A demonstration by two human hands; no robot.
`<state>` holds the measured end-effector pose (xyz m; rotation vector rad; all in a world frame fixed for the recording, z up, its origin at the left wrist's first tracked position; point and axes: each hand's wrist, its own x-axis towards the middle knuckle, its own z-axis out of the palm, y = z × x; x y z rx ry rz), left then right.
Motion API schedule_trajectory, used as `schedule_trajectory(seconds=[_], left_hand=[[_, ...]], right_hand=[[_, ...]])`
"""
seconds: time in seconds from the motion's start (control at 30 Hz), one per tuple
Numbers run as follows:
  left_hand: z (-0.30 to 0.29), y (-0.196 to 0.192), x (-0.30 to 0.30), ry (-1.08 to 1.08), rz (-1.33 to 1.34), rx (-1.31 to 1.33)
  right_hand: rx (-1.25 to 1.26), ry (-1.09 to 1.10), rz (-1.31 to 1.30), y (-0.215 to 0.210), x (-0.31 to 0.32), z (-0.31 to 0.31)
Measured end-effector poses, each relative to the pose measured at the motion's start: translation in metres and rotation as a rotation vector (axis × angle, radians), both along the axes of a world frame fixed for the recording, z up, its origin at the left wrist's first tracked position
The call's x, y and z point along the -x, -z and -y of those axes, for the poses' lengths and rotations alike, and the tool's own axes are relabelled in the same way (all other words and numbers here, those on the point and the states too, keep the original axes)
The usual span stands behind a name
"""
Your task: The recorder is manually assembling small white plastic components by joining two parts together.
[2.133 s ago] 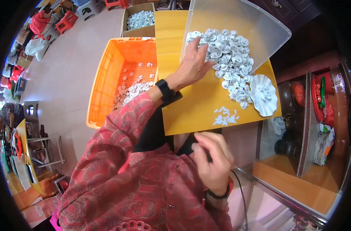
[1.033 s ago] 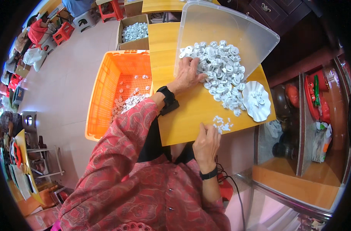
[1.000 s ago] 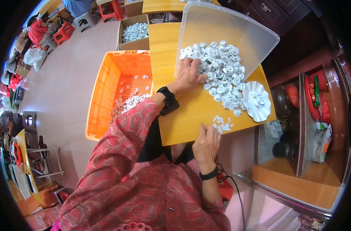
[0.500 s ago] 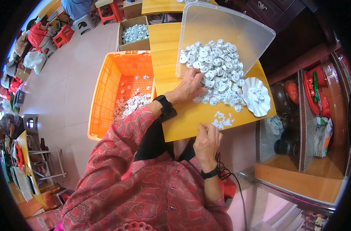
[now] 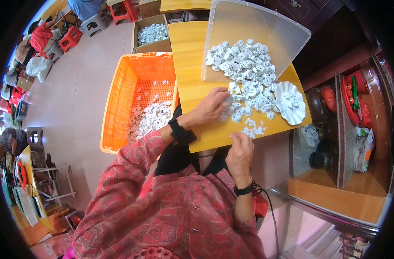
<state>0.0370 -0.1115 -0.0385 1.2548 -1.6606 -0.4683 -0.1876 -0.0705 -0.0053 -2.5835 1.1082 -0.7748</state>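
Note:
A heap of small white round plastic parts (image 5: 249, 73) spills from a tipped translucent bin (image 5: 249, 26) onto a yellow wooden table (image 5: 192, 64). My left hand (image 5: 212, 107) lies flat at the near edge of the heap, fingers touching several parts. My right hand (image 5: 240, 151) hovers at the table's front edge, fingers curled by a cluster of tiny white bits (image 5: 254, 129); whether it pinches one is unclear. A white scalloped dish (image 5: 290, 101) sits at the right of the heap.
An orange slatted crate (image 5: 128, 95) with white parts in it stands left of the table. A cardboard box (image 5: 151, 34) of the same parts is behind it. Shelves with red items (image 5: 352, 103) stand at the right. Red stools (image 5: 123, 8) are far back.
My left hand has drawn back from the far part of the heap to its near edge, dragging parts toward me. My right hand rose from my lap to the table's front edge.

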Motion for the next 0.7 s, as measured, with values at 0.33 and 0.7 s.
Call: schedule_trajectory(seconds=[0.33, 0.7], left_hand=[[-0.042, -0.009, 0.007, -0.167, -0.03, -0.01], [-0.049, -0.015, 0.027, -0.028, 0.236, -0.062]], right_hand=[[-0.003, -0.1, 0.036, 0.004, 0.007, 0.003], [0.052, -0.03, 0.066, 0.01, 0.005, -0.006]])
